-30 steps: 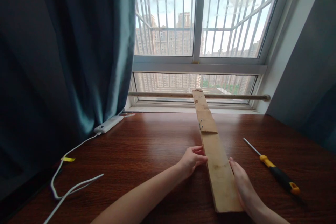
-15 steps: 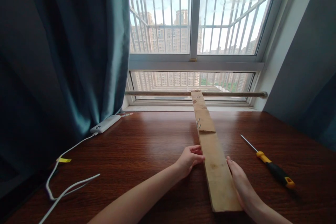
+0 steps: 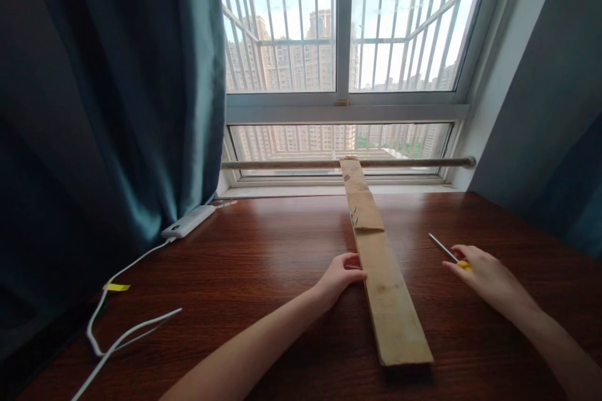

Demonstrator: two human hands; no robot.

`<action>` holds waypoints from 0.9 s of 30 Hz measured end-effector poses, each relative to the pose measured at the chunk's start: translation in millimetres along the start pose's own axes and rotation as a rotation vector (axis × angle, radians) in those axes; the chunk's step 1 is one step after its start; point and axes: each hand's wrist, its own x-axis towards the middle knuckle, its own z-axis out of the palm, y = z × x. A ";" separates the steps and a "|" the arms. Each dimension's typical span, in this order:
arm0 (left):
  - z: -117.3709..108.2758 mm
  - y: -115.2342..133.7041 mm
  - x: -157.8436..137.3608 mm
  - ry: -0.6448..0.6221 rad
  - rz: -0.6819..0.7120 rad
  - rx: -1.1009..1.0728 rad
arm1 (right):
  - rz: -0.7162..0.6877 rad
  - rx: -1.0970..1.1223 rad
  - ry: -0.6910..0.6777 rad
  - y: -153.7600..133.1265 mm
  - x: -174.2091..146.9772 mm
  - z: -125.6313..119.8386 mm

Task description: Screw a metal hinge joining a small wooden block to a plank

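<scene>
Across dark wood-grain tabletop, one long flat board, pale, smudged, runs toward one round rail by window; two thin metal bits on far part. Left hand pinches board's left edge, fingers narrow; right hand over one slim-shafted screwdriver, thumb and forefinger around yellow collar. Handle hidden, firmness hard to tell.

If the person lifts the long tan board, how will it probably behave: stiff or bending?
The long tan board is probably stiff, looking nearly straight. It might flex at the overlapping joint. Long and narrow, it may twist if lifted only by the left hand at its edge.
</scene>
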 end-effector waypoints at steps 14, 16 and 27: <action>-3.4 24.9 -1.8 0.208 0.260 0.519 | 0.101 -0.288 -0.115 48.6 -29.2 23.0; -6.4 41.5 5.6 0.302 0.500 0.814 | 0.136 -0.179 -0.097 44.6 -25.7 20.9; 14.3 108.8 90.3 -0.163 0.469 1.671 | 0.208 1.607 -0.181 -88.2 12.0 -51.2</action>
